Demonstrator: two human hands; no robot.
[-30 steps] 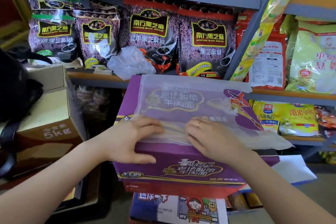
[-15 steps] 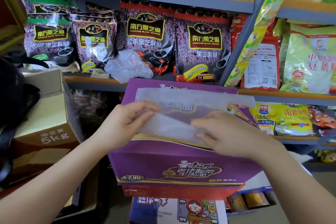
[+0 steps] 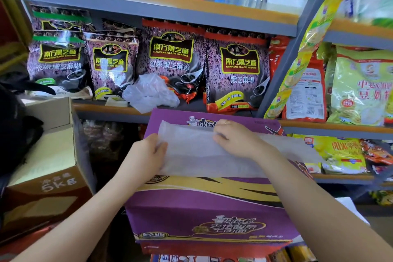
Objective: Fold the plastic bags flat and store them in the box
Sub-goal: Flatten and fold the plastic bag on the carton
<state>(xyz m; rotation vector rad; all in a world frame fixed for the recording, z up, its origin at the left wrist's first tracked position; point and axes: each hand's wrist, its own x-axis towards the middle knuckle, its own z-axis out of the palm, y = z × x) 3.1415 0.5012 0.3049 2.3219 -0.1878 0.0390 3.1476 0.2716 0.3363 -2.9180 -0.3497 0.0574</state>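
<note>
A translucent white plastic bag (image 3: 191, 155) lies folded into a long strip on top of a closed purple carton (image 3: 204, 215). My left hand (image 3: 144, 155) holds the strip's left end, thumb on top and fingers under it. My right hand (image 3: 236, 136) rests on the strip's far edge near its middle, fingers bent over the fold. The bag's right end reaches past the carton's right side. A crumpled clear plastic bag (image 3: 151, 93) sits on the shelf behind the carton. To the left stands an open brown cardboard box (image 3: 44, 176) marked 5kg.
Metal shelves (image 3: 212, 17) hold dark sesame packets (image 3: 236, 72) behind and yellow-green food bags (image 3: 359, 87) at the right. A black bag (image 3: 14, 125) hangs at the far left edge. More boxes sit under the purple carton.
The bag's near half has been turned over away from me, so the strip is narrower. Both hands moved up and away, and the right hand now lies on the far edge.
</note>
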